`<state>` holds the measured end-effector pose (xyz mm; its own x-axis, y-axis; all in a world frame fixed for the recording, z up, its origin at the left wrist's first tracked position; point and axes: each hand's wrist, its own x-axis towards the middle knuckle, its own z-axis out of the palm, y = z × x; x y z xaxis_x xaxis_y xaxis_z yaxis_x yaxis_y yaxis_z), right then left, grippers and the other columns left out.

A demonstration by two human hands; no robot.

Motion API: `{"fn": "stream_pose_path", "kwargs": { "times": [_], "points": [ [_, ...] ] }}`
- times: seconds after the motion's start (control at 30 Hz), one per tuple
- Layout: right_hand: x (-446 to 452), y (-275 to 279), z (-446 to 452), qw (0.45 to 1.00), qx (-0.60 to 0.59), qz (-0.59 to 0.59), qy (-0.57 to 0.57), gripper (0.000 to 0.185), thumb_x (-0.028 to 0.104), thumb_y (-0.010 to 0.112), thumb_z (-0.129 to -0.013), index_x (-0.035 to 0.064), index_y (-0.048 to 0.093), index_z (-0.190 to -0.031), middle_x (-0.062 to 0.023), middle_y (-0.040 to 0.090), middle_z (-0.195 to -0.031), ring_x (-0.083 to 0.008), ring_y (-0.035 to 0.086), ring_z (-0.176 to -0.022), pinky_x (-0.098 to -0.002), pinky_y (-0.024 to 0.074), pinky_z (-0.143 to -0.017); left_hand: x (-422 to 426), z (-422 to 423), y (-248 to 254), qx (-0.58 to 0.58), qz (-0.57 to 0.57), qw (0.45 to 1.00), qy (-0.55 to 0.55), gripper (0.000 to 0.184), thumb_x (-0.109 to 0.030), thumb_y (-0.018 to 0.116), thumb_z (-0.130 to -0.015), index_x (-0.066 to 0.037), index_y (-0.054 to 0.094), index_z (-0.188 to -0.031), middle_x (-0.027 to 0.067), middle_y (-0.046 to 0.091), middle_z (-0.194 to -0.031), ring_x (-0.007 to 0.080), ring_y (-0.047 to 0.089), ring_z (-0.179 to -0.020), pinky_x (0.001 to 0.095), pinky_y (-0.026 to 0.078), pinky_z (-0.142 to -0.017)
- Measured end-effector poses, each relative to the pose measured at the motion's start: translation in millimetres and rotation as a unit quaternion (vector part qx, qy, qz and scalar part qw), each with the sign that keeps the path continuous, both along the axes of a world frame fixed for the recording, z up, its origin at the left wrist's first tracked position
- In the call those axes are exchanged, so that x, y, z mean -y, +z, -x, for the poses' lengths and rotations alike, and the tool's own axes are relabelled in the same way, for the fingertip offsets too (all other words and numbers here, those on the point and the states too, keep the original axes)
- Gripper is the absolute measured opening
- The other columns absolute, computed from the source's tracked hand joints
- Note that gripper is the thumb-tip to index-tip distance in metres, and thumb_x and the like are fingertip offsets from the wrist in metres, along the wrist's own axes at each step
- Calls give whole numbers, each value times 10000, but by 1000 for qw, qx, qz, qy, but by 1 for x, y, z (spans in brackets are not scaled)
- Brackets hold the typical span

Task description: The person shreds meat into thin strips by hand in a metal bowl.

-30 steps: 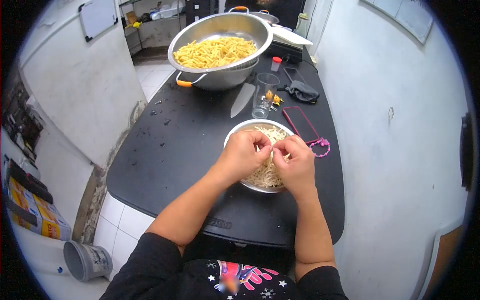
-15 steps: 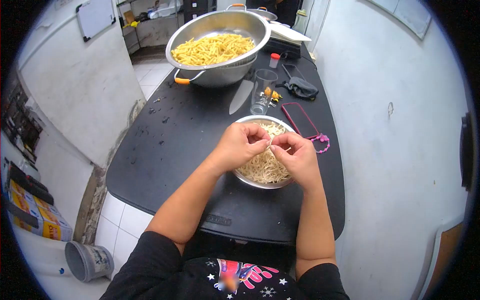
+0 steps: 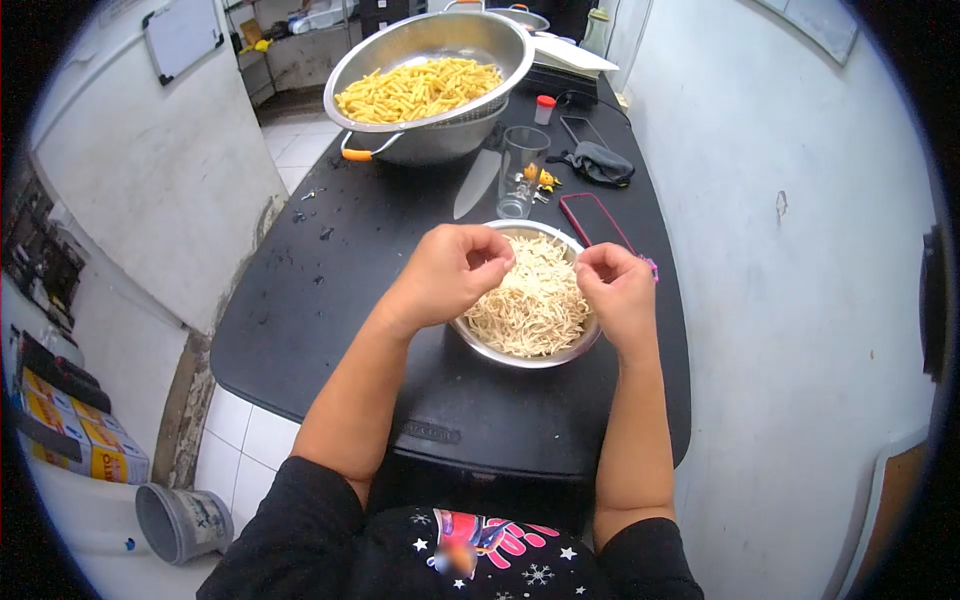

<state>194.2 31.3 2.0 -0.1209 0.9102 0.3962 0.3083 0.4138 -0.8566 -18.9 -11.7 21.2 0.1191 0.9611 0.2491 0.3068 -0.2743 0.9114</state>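
A round metal bowl [image 3: 532, 362] on the black table holds a heap of thin pale shreds [image 3: 528, 305]. My left hand [image 3: 455, 272] is over the bowl's left rim, thumb and fingertips pinched together. Over the right rim, my right hand [image 3: 618, 292] is pinched in the same way. The two hands are apart, with the shreds visible between them. Whatever either pinch holds is too small to make out. Behind the bowl stands a clear glass [image 3: 522, 175].
A large colander [image 3: 432, 50] of yellow pieces rests tilted on another metal vessel at the back of the black table [image 3: 330, 340]. A knife blade [image 3: 477, 185] lies left of the glass. Right of it are keys, a red-edged phone [image 3: 597, 220], a grey pouch [image 3: 600, 162] and a red-capped container [image 3: 544, 110].
My hands, together over the bowl before, have moved apart, left hand to the left and right hand to the right. More of the shreds shows. The whole view has shifted slightly.
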Motion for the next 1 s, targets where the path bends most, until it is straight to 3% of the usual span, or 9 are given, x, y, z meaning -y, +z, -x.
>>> {"fn": "stream_pose_path", "kwargs": {
  "times": [0.07,0.1,0.2,0.3,0.5,0.73,0.83,0.93,1.0],
  "points": [
    [7,2,6,999,5,30,46,110,35,581,-757,-16,657,-817,-94,633,-718,-111,580,-624,-253,460,-588,-3,1,-8,-126,-22,992,-8,119,-44,599,-810,23,653,-892,90,660,-779,114,602,-728,265,477,-671],
    [9,0,7,998,22,38,52,126,41,571,-766,-16,661,-835,-102,636,-724,-114,584,-627,-252,461,-591,0,-3,-4,-191,-20,981,9,150,-38,578,-810,14,664,-922,161,670,-832,189,643,-771,300,488,-704],
    [10,7,3,993,106,26,54,207,27,506,-763,-15,667,-886,-171,650,-820,-224,633,-735,-311,487,-692,-9,0,-10,-208,-61,973,76,163,-44,565,-805,0,673,-920,216,654,-875,269,659,-809,334,494,-727],
    [10,7,3,987,145,-38,56,238,11,479,-731,-21,666,-875,-215,635,-916,-352,611,-874,-383,473,-820,-26,2,2,-281,-81,953,72,183,-52,554,-795,0,673,-924,230,646,-863,326,651,-825,368,500,-743],
    [4,-8,5,982,180,-43,47,189,27,505,-736,-19,659,-835,-218,620,-896,-363,600,-871,-407,470,-821,-70,-22,4,-524,28,850,50,246,-162,592,-741,-48,691,-935,225,646,-844,352,641,-827,408,507,-775],
    [3,-19,5,968,230,-89,43,190,35,533,-734,-9,664,-864,-209,618,-885,-356,605,-844,-403,479,-797,-86,-38,-30,-508,-96,856,27,293,-212,630,-725,-121,700,-995,199,654,-899,346,640,-831,403,505,-779],
    [2,-17,3,970,228,-74,51,181,45,538,-731,-8,669,-845,-221,622,-896,-363,602,-872,-410,469,-824,-96,-35,-34,-467,-90,879,-7,291,-223,635,-719,-105,702,-976,188,658,-889,346,641,-819,404,501,-781],
    [3,-13,2,972,222,-42,64,173,63,543,-729,-12,672,-816,-240,625,-901,-379,594,-907,-427,452,-864,-95,-44,-13,-465,23,885,-5,272,-223,637,-706,-83,704,-929,182,661,-876,346,643,-822,406,500,-784],
    [1,-13,2,972,221,-38,66,177,64,542,-729,-12,680,-810,-243,628,-894,-379,600,-901,-424,454,-867,-98,-49,-21,-505,-7,863,30,259,-219,631,-702,-78,704,-907,183,662,-860,348,644,-822,404,500,-785]
  ]
}}
